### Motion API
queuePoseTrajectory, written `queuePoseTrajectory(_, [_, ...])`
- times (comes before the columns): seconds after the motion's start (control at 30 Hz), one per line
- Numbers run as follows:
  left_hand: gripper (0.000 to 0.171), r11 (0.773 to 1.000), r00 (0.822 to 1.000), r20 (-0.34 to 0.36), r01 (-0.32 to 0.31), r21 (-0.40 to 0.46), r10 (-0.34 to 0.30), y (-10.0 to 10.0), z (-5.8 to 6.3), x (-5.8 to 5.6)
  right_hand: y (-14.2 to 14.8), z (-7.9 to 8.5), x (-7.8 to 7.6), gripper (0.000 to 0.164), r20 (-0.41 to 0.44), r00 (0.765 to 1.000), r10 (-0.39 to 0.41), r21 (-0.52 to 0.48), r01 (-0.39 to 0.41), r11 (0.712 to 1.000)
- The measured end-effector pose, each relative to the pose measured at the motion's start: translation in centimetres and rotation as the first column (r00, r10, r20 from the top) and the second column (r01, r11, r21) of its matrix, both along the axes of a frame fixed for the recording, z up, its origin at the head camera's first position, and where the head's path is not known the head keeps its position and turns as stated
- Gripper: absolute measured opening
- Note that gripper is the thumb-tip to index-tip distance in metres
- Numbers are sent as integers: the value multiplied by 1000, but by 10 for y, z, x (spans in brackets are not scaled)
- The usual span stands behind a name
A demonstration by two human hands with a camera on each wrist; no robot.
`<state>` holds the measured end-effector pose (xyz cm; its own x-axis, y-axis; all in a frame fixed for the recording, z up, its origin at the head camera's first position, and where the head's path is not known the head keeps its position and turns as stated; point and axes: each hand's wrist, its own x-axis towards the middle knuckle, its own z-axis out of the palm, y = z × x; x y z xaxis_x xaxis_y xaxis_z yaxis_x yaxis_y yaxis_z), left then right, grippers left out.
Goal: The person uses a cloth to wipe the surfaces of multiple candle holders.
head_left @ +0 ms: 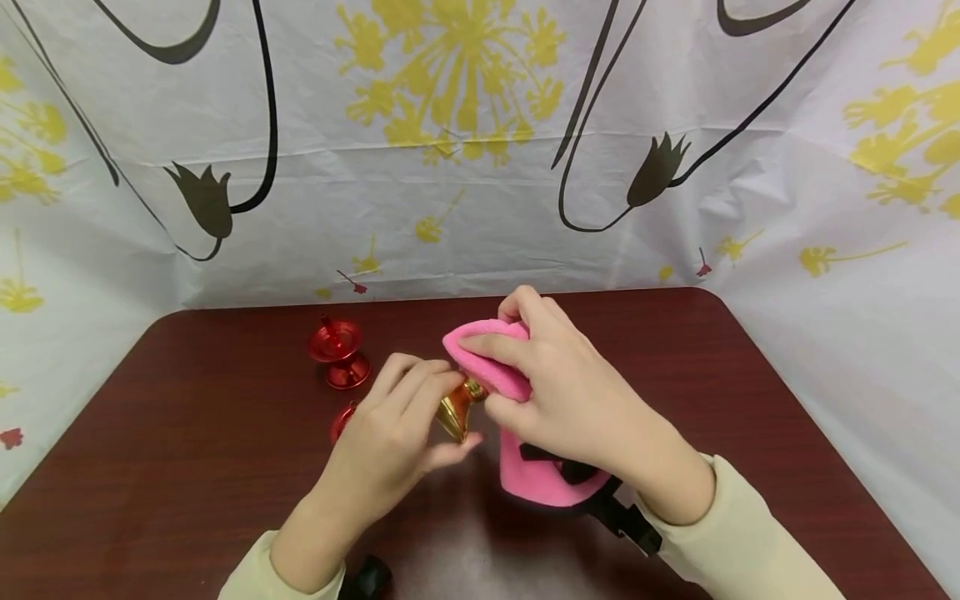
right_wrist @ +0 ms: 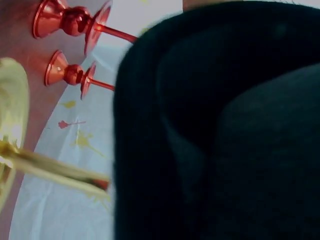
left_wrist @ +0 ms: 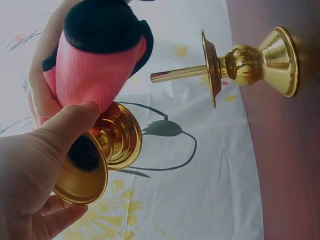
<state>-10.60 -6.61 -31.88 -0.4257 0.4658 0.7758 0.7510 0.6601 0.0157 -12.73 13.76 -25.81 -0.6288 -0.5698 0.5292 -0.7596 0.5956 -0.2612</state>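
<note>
My left hand (head_left: 401,425) grips a gold candlestick (head_left: 456,412) by its flared base, raised over the table and tilted. Its hollow underside faces the camera in the left wrist view. My right hand (head_left: 570,383) pinches a folded pink plush cloth (head_left: 487,362) with black trim against the candlestick's upper end, so its top is hidden. More of the cloth hangs below that palm. Black fabric (right_wrist: 200,125) fills much of the right wrist view. A second gold candlestick (left_wrist: 242,65) stands upright on the table, its dish and thin spike uncovered; in the head view it does not show.
At the left of the dark wooden table (head_left: 225,417) stands a red candlestick (head_left: 341,354). Another red candlestick (head_left: 342,421) is partly behind my left hand. A patterned white sheet (head_left: 300,208) hangs round the table's back and sides. Black mounts (head_left: 630,521) sit at my wrists.
</note>
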Motion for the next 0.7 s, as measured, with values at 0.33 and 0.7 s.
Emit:
queuePoseTrajectory(0.33, [43, 1000, 1000, -20, 18, -21, -18, 1, -1, -3, 8, 3, 0, 36, 128, 992, -1, 60, -6, 998])
queuePoseTrajectory(0.7, [50, 997, 997, 32, 74, -22, -73, 4, -2, -3, 17, -3, 12, 35, 29, 1000, -3, 64, 1, 998])
